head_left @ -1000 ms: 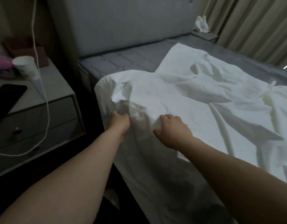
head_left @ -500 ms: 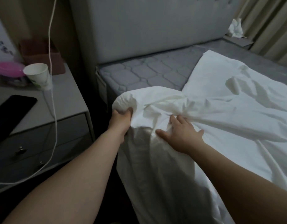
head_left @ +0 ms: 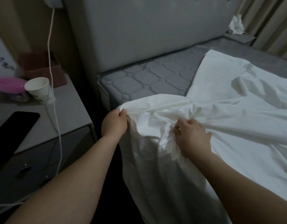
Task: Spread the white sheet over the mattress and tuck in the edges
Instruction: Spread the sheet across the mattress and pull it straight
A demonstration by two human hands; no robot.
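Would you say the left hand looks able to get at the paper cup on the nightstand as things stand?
Probably not yet: the left hand grips the white sheet. Otherwise the way to the paper cup looks free.

1. Both bare forearms reach up from the bottom of the frame toward its centre, the left one rising from the lower left corner and the right one from the lower right.
2. The left hand (head_left: pixel 114 125) sits just left of centre, back of the hand toward the camera, wrist straight in line with the forearm.
3. Its fingers (head_left: pixel 123 114) are curled tight, pinching a bunched fold of the white sheet (head_left: pixel 228 120) at the hand's upper right.
4. The right hand (head_left: pixel 193 137) lies right of centre, a little lower in the frame, knuckles up.
5. Its fingers (head_left: pixel 180 126) curl down into the gathered cloth, gripping it, with the thumb out toward the right.
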